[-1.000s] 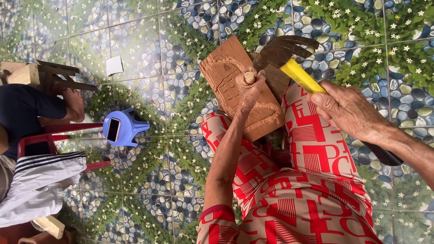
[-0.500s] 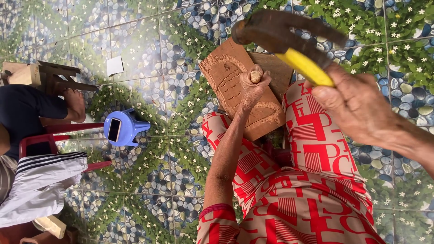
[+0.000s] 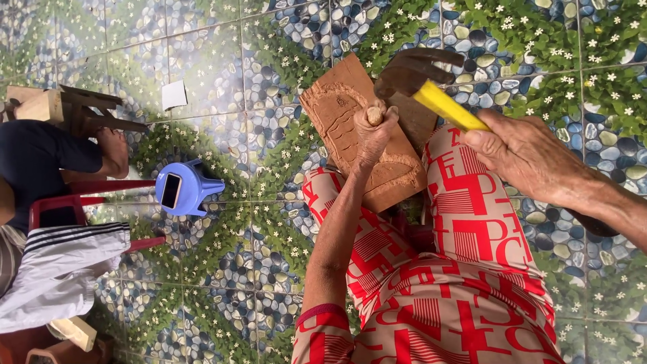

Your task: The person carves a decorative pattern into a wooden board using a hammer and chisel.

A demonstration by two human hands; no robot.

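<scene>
Two hands work — left hand point(image 3: 373, 135) grips a chisel point(image 3: 375, 114) on the carved board point(image 3: 357, 145); right hand point(image 3: 529, 158) clenches a hammer point(image 3: 431, 84).

Left hand point(image 3: 373, 138) fisted, forearm extended — right hand point(image 3: 522, 158) clenched, fingers wrapped.

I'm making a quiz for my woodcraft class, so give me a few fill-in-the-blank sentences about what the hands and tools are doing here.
1. The right hand grips a hammer by its ____ handle.
2. The left hand holds a chisel against a carved ____ board.
3. The board rests on the person's ____.
4. A phone lies on a small ____ stool.

Missing words: yellow; wooden; lap; blue
</scene>
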